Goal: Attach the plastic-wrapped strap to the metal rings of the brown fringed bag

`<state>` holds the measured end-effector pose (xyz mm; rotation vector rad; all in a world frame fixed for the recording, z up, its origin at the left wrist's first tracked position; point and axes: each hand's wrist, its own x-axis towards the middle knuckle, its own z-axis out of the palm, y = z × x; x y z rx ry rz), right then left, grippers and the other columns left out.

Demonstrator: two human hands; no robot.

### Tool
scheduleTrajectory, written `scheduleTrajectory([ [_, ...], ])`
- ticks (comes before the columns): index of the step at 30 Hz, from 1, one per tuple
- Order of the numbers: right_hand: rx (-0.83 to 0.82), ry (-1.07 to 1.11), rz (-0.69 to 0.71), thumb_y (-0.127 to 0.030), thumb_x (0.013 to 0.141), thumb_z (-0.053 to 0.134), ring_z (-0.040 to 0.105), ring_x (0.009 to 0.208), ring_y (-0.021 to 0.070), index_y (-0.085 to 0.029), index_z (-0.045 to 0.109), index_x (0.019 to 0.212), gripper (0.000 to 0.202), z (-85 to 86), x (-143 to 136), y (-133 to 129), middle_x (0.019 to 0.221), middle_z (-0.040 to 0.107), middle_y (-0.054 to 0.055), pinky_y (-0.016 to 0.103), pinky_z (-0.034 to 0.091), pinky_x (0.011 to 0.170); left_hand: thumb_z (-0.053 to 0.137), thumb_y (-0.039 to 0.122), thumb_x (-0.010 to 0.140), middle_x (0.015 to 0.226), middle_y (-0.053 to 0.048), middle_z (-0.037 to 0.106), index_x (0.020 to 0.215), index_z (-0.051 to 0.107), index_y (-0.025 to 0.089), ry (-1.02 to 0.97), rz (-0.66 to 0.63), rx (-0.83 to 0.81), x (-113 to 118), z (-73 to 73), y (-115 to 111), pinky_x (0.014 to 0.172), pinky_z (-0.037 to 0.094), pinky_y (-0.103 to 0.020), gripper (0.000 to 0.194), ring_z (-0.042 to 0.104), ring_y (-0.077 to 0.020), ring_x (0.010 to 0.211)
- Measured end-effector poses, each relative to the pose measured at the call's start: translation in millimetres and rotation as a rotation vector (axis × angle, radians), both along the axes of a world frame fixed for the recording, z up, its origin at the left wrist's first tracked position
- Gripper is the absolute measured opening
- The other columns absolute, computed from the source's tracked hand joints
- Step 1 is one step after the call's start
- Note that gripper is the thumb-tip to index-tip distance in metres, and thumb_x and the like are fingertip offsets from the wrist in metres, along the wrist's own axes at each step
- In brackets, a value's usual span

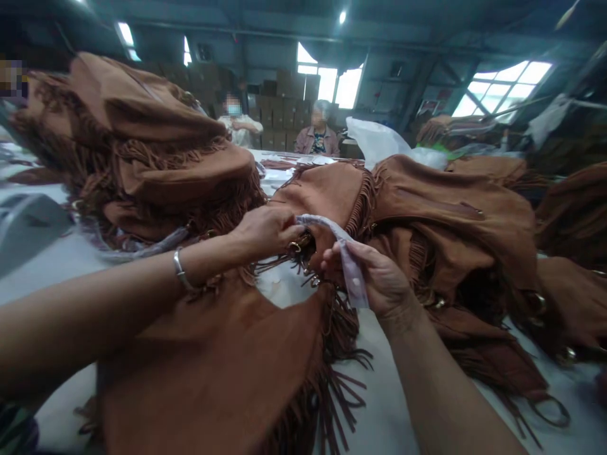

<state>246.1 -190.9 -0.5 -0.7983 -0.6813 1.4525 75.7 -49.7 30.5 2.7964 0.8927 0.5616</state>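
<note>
On the table [403, 404], between heaps of brown fringed bags [142, 139], I see my left hand [265, 230] gripping a bag's buckle [298, 245], right hand [379, 278] fingers pinching the pale strip [348, 262]. That strip could tear if tugged against the snagging fringe [336, 373].

Two hands work here: the left hand [265, 230] and right hand [379, 281]. One bracelet [179, 270], one clear strip [348, 259], two people [318, 133] behind, several brown fringed bags [213, 360].
</note>
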Motion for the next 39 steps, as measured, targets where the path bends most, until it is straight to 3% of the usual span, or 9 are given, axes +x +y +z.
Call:
scheduleTrajectory([
  [4,-0.048,0.027,0.023,-0.023,0.084,0.057,0.065,0.056,0.0118,-0.012,0.067,0.075,0.017,0.3,2.2,0.9,0.063,0.068,0.003,0.021,0.056,0.058,0.042,0.055,0.086,0.059,-0.002,0.056,0.067,0.058,0.013,-0.186,-0.212,-0.647,9.8,0.0,-49.4,0.047,0.032,-0.021,0.049,0.046,-0.0079,0.048],
  [10,-0.069,0.024,0.038,-0.019,0.082,0.055,0.067,0.065,0.0166,-0.009,0.07,0.082,0.018,-6.7,-6.0,3.9,0.073,0.072,0.008,0.027,0.056,0.061,0.052,0.073,0.071,0.063,-0.009,0.063,0.075,0.062,0.008,-0.069,-0.414,-1.462,3.4,-20.8,-76.9,0.043,0.038,-0.022,0.066,0.055,-0.0125,0.047],
  [14,-0.099,0.011,0.086,-0.015,0.08,0.057,0.064,0.054,0.0148,-0.007,0.07,0.087,0.017,-12.0,-22.5,4.0,0.065,0.07,0.007,0.025,0.054,0.053,0.068,0.049,0.072,0.077,-0.011,0.066,0.084,0.06,0.009,-0.329,-0.426,-1.764,4.1,-26.8,-90.6,0.055,0.049,-0.025,0.042,0.064,-0.018,0.068],
  [17,-0.103,0.001,0.08,-0.019,0.083,0.056,0.058,0.042,0.0125,-0.009,0.069,0.091,0.018,-13.7,-29.5,6.0,0.064,0.07,0.006,0.022,0.048,0.04,0.055,0.023,0.08,0.066,-0.007,0.065,0.078,0.056,0.01,-0.54,-0.256,-1.855,8.3,-31.7,-97.2,0.062,0.054,-0.033,0.013,0.064,-0.0176,0.061],
  [20,-0.099,0.008,-0.023,-0.022,0.087,0.055,0.065,0.056,0.0133,-0.013,0.068,0.083,0.017,-15.4,-29.9,11.7,0.071,0.072,0.006,0.023,0.055,0.054,0.042,0.014,0.08,0.058,-0.007,0.062,0.07,0.055,0.009,-0.521,-0.203,-1.9,8.0,-37.3,-98.7,0.058,0.054,-0.036,0.017,0.063,-0.0188,0.051],
  [25,-0.131,0.003,-0.138,-0.022,0.083,0.061,0.065,0.061,0.0136,-0.015,0.065,0.074,0.012,-18.0,-27.5,18.5,0.065,0.07,0.002,0.027,0.056,0.065,0.039,0.016,0.08,0.058,-0.012,0.062,0.062,0.054,0.008,-0.308,-0.277,-1.994,2.9,-39.2,-94.0,0.056,0.054,-0.036,0.025,0.063,-0.0216,0.05],
  [32,-0.131,-0.15,-0.151,-0.027,0.063,0.077,0.049,0.04,0.0097,-0.016,0.063,0.063,0.018,-21.6,-42.7,19.4,0.051,0.059,-0.003,0.021,0.042,0.038,0.039,0.013,0.083,0.052,0.0,0.054,0.068,0.048,0.014,-0.568,-0.174,-2.07,4.6,-38.8,-70.4,0.046,0.049,-0.026,0.018,0.051,-0.0111,0.04],
  [37,-0.106,-0.274,-0.257,-0.025,0.062,0.078,0.055,0.054,0.009,-0.014,0.067,0.064,0.016,-27.8,-46.6,23.2,0.061,0.063,-0.001,0.02,0.046,0.052,0.045,0.02,0.081,0.049,0.004,0.043,0.065,0.042,0.016,-0.557,-0.254,-2.247,-0.5,-49.7,-47.4,0.036,0.034,-0.016,0.017,0.038,-0.0069,0.037],
  [39,-0.039,-0.505,-0.417,-0.023,0.066,0.075,0.057,0.06,0.0109,-0.015,0.07,0.07,0.01,-25.8,-46.0,19.9,0.066,0.065,0.0,0.022,0.046,0.057,0.047,0.02,0.078,0.046,0.006,0.037,0.06,0.038,0.017,-0.595,-0.256,-2.265,-2.4,-53.2,-38.3,0.035,0.03,-0.015,0.021,0.035,-0.0063,0.036],
])
